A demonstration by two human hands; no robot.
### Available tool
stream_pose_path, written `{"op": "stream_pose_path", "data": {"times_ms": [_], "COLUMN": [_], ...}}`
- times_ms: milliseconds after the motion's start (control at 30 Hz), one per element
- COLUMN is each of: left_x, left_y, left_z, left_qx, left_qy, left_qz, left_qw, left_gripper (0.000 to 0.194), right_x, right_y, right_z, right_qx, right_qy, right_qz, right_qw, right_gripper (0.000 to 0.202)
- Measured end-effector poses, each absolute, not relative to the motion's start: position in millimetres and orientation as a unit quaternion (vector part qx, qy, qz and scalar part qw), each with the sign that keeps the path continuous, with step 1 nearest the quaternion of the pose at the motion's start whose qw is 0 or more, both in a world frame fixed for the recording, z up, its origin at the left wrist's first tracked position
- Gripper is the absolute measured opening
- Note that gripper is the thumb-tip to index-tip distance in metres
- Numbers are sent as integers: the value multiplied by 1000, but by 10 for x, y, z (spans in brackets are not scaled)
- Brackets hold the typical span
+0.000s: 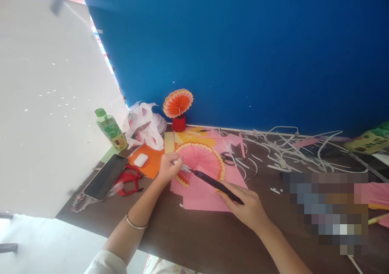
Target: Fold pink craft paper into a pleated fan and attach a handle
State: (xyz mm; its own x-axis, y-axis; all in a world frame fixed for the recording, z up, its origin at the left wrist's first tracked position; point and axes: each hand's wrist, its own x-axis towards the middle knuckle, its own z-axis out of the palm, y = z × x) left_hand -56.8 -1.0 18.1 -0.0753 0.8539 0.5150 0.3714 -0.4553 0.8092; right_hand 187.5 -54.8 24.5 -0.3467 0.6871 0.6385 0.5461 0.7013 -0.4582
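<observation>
My right hand (243, 205) is closed round a long black tool (217, 183), whose thin tip points up and left toward my other hand. My left hand (170, 166) is closed in a pinch on a small whitish piece (185, 168) that meets the tool's tip; what it is I cannot make out. Beneath them a pleated pink paper fan with yellow and orange edges (200, 156) lies spread in a wide arc on pink paper sheets (209, 199). A finished-looking round orange paper fan (178, 103) stands upright in a red holder (179, 124) behind.
On the brown table (182, 239) lie a phone (105, 177), red straps (129, 183), a white case (141, 160), scissors (227, 158) and white cables (319, 148). A bottle (112, 130) and plastic bag (147, 124) stand left, before the blue wall (243, 55).
</observation>
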Motion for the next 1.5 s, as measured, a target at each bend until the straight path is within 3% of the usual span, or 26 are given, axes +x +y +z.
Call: {"op": "stream_pose_path", "data": {"times_ms": [400, 1500], "left_x": [-578, -617], "left_y": [-34, 27], "left_z": [218, 158], "left_qx": [631, 451], "left_qy": [476, 450], "left_qz": [566, 648], "left_qw": [236, 417], "left_gripper": [42, 38], "right_x": [1868, 1894], "right_y": [-554, -556], "right_z": [269, 224], "right_qx": [-372, -371], "right_qy": [-820, -819], "right_qz": [95, 111], "right_qw": [424, 424], "right_gripper": [18, 23]}}
